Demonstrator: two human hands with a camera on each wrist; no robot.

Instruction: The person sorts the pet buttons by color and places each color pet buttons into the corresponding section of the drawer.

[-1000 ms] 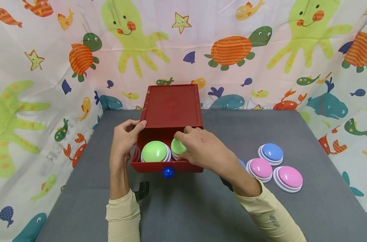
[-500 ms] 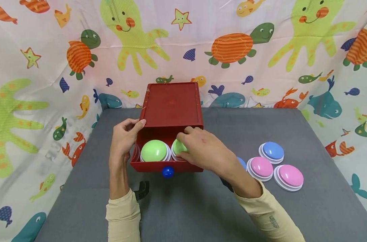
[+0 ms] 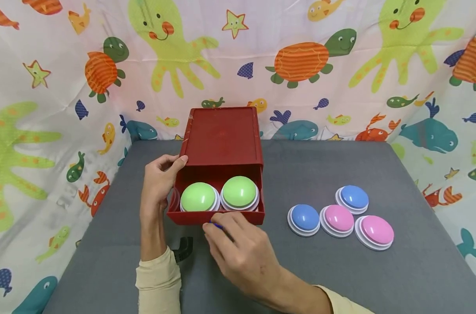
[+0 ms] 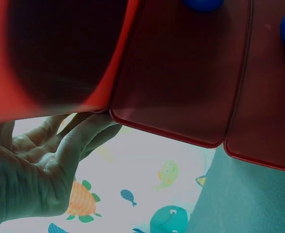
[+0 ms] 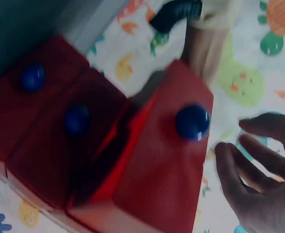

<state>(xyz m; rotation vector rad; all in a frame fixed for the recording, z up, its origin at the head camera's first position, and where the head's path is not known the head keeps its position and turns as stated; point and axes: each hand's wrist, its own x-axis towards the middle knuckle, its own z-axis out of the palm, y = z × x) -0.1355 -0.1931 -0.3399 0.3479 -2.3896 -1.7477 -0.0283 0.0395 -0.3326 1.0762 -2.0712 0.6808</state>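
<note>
A red drawer cabinet (image 3: 224, 135) stands at the back of the table, its top drawer (image 3: 218, 217) pulled out toward me. Two push lights with green domes sit side by side in that drawer, the left light (image 3: 198, 197) and the right light (image 3: 239, 192). My left hand (image 3: 159, 181) holds the cabinet's front left edge, thumb at the top. In front of the drawer is my right hand (image 3: 241, 250), fingers loosely bent by the blue knob (image 3: 218, 225), which they partly hide. The right wrist view shows that hand apart from the drawer's knob (image 5: 192, 122).
On the table's right lie two blue-domed lights, a near one (image 3: 305, 218) and a far one (image 3: 353, 197), and two pink-domed ones, left (image 3: 339, 218) and right (image 3: 377, 230). Lower drawers with blue knobs (image 5: 78, 120) are closed. A patterned curtain (image 3: 238, 87) stands behind.
My right hand has let go of the right green light, leaving it in the drawer, and has come down and toward me, to the drawer knob. The left hand has stayed at the cabinet.
</note>
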